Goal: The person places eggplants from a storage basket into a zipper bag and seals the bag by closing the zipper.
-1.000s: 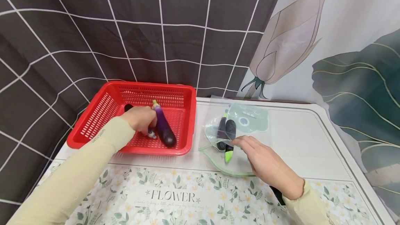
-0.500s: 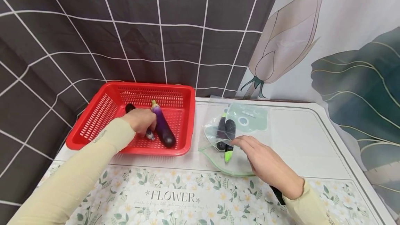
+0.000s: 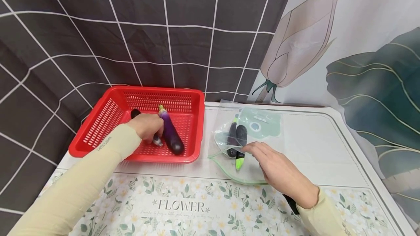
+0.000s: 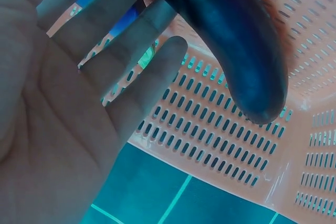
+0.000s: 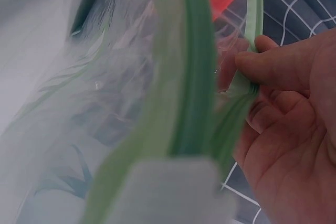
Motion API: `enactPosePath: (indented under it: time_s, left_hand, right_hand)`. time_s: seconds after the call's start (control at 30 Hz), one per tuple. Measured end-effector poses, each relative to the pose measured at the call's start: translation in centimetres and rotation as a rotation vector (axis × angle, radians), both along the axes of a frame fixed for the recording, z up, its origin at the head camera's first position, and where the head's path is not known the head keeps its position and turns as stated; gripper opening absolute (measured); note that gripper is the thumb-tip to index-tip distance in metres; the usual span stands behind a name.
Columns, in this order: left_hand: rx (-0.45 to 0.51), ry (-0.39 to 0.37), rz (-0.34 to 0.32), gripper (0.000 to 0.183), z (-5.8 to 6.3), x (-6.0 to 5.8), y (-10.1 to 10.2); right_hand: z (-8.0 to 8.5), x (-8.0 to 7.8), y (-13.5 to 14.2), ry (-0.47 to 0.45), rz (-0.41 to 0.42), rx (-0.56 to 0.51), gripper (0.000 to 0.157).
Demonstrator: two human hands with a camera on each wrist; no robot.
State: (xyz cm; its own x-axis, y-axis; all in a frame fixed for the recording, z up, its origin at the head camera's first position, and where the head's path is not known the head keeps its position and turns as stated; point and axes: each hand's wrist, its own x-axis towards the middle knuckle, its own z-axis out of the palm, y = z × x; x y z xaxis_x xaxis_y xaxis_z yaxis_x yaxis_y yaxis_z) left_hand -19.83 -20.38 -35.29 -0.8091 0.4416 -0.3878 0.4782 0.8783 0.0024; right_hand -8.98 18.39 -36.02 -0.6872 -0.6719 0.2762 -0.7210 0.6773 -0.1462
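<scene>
Behind the white table (image 3: 315, 148) hangs a dark cloth (image 3: 190, 3) with white squares, and beside it a pale curtain (image 3: 305, 35) with a big printed bud. From the head view, the red basket (image 3: 198, 137) is at the left of the table; the left hand (image 3: 148, 126) is inside it, over the middle of a dark eggplant (image 3: 135, 113), whose two ends show. Just beside lies a purple eggplant (image 3: 171, 134). At the right, two dark vegetables (image 3: 241, 134) with bright green ends are in a clear bag (image 3: 223, 170), and the right hand (image 3: 279, 166) is at its green edge. Left wrist view: the fingers are long and spread, some tips meeting the dark eggplant; I cannot tell if they hold it firmly. Right wrist view: thumb and forefinger pinch the green edge closely, and the bag's mouth is parted.
</scene>
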Motion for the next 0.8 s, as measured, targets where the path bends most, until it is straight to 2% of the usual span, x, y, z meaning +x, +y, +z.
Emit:
enactPosePath:
  time_s: [0.3, 0.53, 0.8]
  left_hand:
    - [0.014, 0.034, -0.044, 0.018, 0.0, -0.02, -0.28]
    - [0.024, 0.012, -0.013, 0.015, 0.09, 0.02, -0.24]
    - [0.044, 0.058, -0.082, 0.015, 0.3, 0.0, -0.6]
  right_hand:
    - [0.0, 0.01, -0.01, 0.001, -0.007, 0.007, 0.063]
    - [-0.06, -0.02, 0.04, 0.0, -0.003, -0.001, 0.061]
    - [0.05, -0.04, 0.05, -0.015, 0.008, -0.002, 0.064]
